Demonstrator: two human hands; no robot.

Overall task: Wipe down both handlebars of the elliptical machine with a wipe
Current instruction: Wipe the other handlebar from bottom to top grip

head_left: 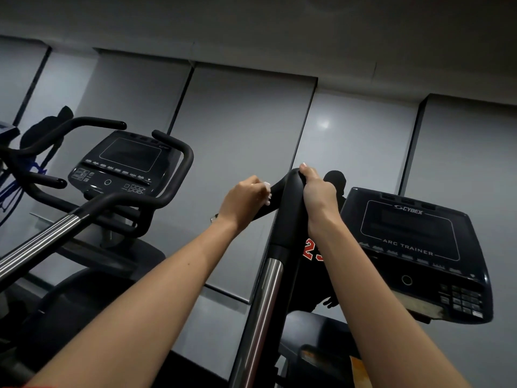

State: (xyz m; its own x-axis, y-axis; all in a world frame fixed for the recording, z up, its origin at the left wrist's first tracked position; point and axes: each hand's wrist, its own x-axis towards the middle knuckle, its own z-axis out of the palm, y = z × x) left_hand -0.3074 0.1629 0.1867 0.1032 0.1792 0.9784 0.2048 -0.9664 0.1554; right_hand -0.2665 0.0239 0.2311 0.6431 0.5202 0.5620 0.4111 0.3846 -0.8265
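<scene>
The handlebar (288, 214) stands in the middle of the view, a black padded grip rising from a shiny steel tube (265, 303) and bending over at its top, with a second black branch running off to the left behind it. The right hand (317, 191) holds the top of the bend, its fingers curled over the far side and its thumb on the near side. The left hand (243, 201) grips a white wipe (267, 191), fingers bunched round it, and presses it against the left branch.

Just right of the grip sits a dark console (414, 247), close to the right forearm, leaving little room on that side. To the left there is open air between the grip and a second machine (126, 163), whose curved black bars reach toward the left hand.

The console reads "CYBEX" above its screen and "ARC TRAINER" below it. A dark reflection (310, 250) behind the grip shows a red "23".

Glossy grey wall panels (240, 130) with dark seams fill the background under a dim grey ceiling (251, 23).
</scene>
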